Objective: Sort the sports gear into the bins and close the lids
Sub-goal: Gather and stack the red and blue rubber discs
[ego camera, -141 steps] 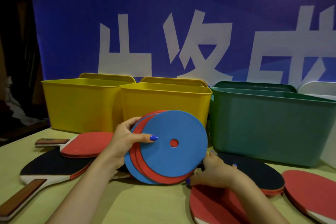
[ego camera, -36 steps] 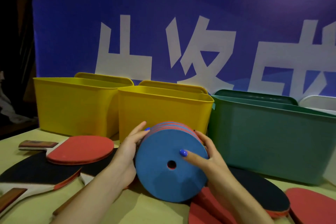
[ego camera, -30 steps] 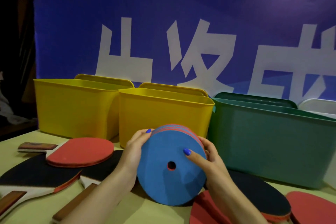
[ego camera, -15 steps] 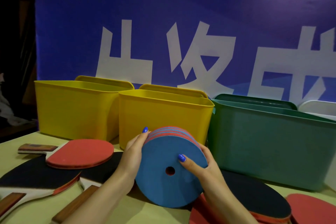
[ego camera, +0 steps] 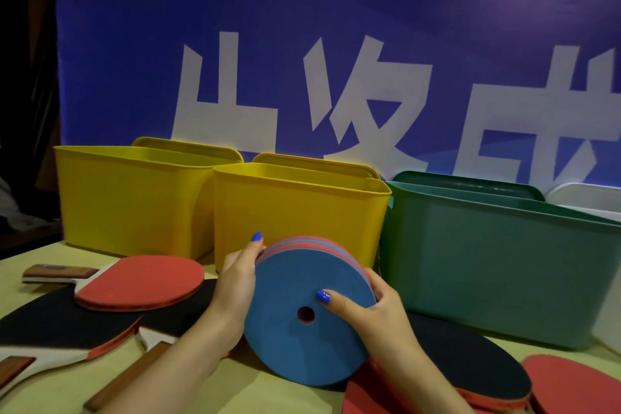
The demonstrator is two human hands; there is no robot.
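Several thin discs (ego camera: 307,319), probably light and slippery between layers, so we clamp both edges, left hand (ego camera: 237,282) and right hand (ego camera: 373,311) curled round them.

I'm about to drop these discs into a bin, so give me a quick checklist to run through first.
1. Both hands on the stack of discs: ok, left hand at its left edge, right hand at its right.
2. Discs squared up: ok, edges nearly flush.
3. Middle yellow bin open: ok, its lid stands behind it.
4. That bin has room inside: cannot tell, the inside is hidden.
5. Green bin open: ok.
6. Paddles sorted: not ok, they lie on the table.
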